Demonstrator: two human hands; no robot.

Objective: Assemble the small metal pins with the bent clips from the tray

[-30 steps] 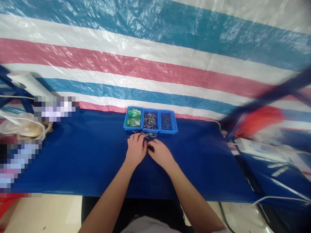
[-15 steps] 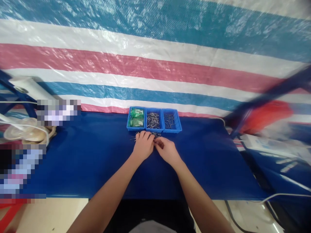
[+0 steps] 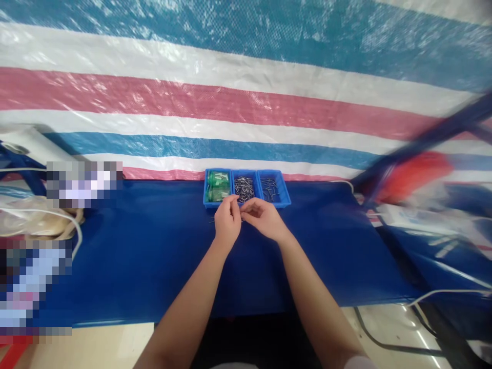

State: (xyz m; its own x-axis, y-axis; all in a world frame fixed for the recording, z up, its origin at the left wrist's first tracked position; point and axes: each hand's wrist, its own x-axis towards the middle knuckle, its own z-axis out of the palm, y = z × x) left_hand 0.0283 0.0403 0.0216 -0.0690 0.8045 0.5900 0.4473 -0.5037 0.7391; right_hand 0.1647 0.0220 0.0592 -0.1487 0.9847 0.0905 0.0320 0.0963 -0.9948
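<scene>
Three joined blue bins stand at the back of the blue table. Green packets fill the left bin, many short metal pieces the middle one, and fewer thin metal pieces the right one. My left hand is just in front of the bins, fingers pressed together; what they hold is hidden. Beside it, my right hand has thumb and fingertips pinched close to the left fingers, on something too small to name. A few thin metal pieces show on the table left of my left hand.
The blue table reaches to a striped sheet behind. At the left lie a white roll, a plastic bag and a cable. A red bag and a white box are at the right.
My left hand has risen from the metal pieces on the table and turned, its fingers now together. My right hand has moved slightly up towards the bins. The camera view has shifted a little.
</scene>
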